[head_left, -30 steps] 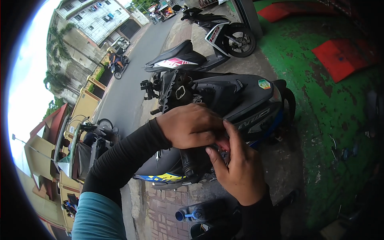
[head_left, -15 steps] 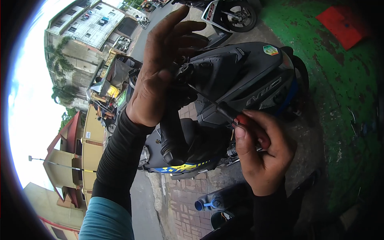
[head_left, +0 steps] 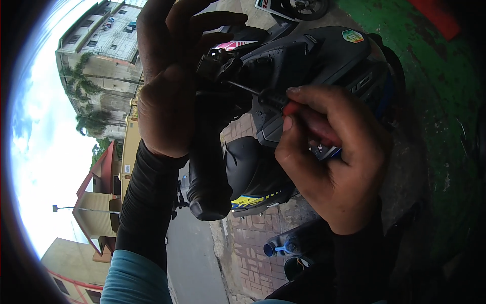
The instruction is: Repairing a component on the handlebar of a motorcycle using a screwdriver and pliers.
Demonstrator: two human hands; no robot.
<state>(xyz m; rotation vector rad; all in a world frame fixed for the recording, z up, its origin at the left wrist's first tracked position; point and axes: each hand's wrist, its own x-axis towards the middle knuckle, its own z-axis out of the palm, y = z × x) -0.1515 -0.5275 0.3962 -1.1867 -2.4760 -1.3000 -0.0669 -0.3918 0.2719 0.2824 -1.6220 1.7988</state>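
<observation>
Your right hand [head_left: 344,157] is clamping thumb and fingers on a red-and-black-handled metal screwdriver [head_left: 273,99], which is pointing leftward out of that grip. Left of the grip, your left hand [head_left: 168,101] is holding its fingers apart beside a black, rubber-sleeved handlebar [head_left: 208,169]; whether they are touching, I cannot tell. Beyond the grip, a matte-black scooter [head_left: 324,58] is standing.
</observation>
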